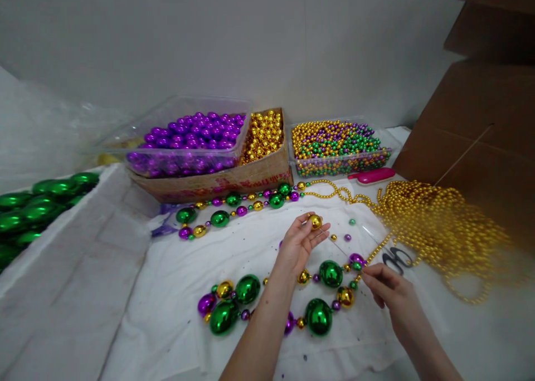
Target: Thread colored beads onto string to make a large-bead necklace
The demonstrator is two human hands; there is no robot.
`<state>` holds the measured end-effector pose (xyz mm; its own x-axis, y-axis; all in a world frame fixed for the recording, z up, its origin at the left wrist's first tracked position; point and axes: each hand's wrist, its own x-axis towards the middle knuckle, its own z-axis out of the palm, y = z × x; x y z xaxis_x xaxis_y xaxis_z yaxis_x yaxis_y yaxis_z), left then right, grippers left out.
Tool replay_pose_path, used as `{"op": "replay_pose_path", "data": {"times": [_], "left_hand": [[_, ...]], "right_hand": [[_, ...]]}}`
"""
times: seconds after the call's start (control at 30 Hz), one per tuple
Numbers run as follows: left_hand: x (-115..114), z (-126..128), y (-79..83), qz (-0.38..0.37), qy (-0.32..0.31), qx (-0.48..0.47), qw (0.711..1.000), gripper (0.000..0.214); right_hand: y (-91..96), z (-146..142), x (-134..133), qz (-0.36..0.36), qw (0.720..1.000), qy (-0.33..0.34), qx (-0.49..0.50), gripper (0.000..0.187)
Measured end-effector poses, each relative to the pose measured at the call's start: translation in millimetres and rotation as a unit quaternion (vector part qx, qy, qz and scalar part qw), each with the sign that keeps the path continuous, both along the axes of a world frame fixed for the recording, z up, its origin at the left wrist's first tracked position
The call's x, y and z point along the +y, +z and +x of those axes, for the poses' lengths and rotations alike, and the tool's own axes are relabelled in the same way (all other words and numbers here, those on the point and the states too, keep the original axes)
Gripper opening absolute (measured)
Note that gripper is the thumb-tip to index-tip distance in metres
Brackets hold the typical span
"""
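My left hand (297,242) holds a shiny gold bead (315,221) between thumb and fingers, above the white cloth. A thin line (334,247) runs from it down toward my right hand (387,289). The right fingertips pinch the strung bead necklace (330,273) beside a small green bead and a purple one. Big green, gold and purple beads of this necklace lie in a loop on the cloth, partly behind my left forearm. Loose small beads, purple (348,237), gold (333,237) and green (352,221), rest near the left fingers.
Behind stand a clear bin of purple beads (196,133), a carton with gold beads (263,136) and a bin of small mixed beads (338,141). Another necklace (220,219) lies before them. Gold bead strings (443,219), dark scissors handles (395,260) and a pink object (376,175) sit right.
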<state>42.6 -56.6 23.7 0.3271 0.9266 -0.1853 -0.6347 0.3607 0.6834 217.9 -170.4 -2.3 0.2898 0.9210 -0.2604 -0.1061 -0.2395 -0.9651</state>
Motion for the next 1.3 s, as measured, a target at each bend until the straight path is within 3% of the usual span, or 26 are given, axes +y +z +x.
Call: {"op": "replay_pose_path", "data": {"times": [0.2, 0.47, 0.6, 0.87, 0.97, 1.1, 1.23, 1.3], "left_hand": [[-2, 13, -3.7, 0.002, 0.060, -0.006, 0.998, 0.026], [-2, 12, -2.0, 0.016, 0.078, 0.062, 0.995, 0.027], [-4, 13, -4.4, 0.013, 0.099, 0.049, 0.994, 0.036], [-10, 15, -7.1, -0.006, 0.051, 0.053, 0.997, 0.035], [-15, 17, -6.8, 0.006, -0.019, 0.071, 0.997, 0.031], [-8, 17, -7.8, 0.090, -0.165, 0.148, 0.971, 0.033], [12, 33, -19.4, 0.184, -0.096, 0.324, 0.923, 0.023], [17, 48, -27.7, 0.201, -0.074, 0.346, 0.913, 0.021]], "right_hand": [[-3.5, -3, -2, -0.004, 1.000, -0.016, 0.022, 0.031], [0.8, -5, 0, -0.006, 1.000, -0.021, 0.020, 0.030], [-0.9, -12, -1, -0.002, 0.999, -0.030, 0.033, 0.029], [-3.1, -18, 4, 0.004, 0.999, -0.031, 0.020, 0.025], [-1.3, -19, 13, 0.021, 0.998, -0.049, 0.016, 0.026], [-2.0, -10, 17, 0.028, 0.997, -0.063, 0.043, 0.025], [-5.6, 7, 10, 0.023, 0.993, -0.099, 0.056, 0.026], [-6.4, 12, 7, 0.017, 0.992, -0.107, 0.062, 0.027]]}}
